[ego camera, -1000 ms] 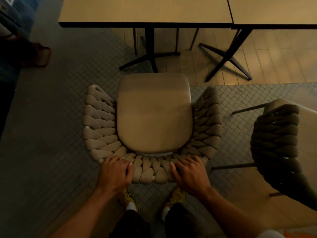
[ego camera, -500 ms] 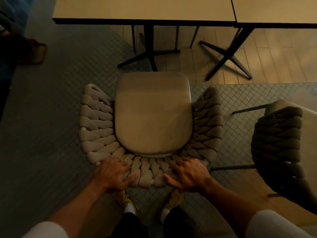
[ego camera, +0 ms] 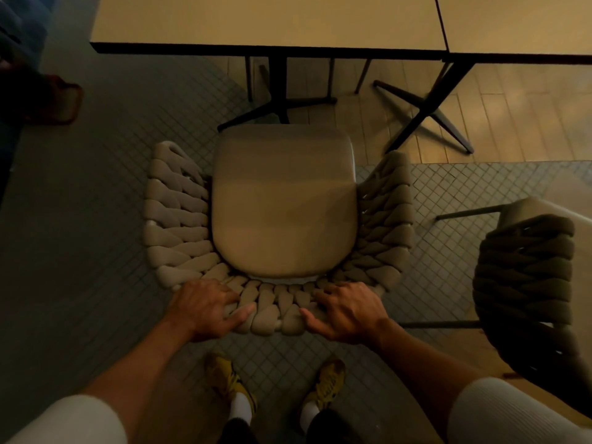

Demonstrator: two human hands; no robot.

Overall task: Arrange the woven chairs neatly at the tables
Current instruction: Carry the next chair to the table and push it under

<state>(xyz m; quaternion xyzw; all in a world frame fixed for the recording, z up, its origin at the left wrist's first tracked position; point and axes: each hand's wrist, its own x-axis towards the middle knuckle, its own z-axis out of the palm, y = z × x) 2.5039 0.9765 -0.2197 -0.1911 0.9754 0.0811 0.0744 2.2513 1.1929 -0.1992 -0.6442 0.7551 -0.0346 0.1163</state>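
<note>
A beige woven chair (ego camera: 283, 206) with a smooth seat cushion stands right below me, its seat front facing a pale table (ego camera: 266, 24). My left hand (ego camera: 205, 307) grips the woven backrest on the left, thumb along its outer side. My right hand (ego camera: 347, 310) grips the same backrest on the right. The seat's front edge sits just short of the table's black pedestal base (ego camera: 278, 104). A second table (ego camera: 519, 24) adjoins the first at the right.
A darker woven chair (ego camera: 528, 283) stands close at the right, turned sideways. Something dark with a reddish rim (ego camera: 61, 104) lies at the left edge. My yellow shoes (ego camera: 230, 382) stand on the tiled floor behind the chair.
The chair has slid forward toward the table, away from my feet. My arms are stretched out further, and both hands stay on the backrest.
</note>
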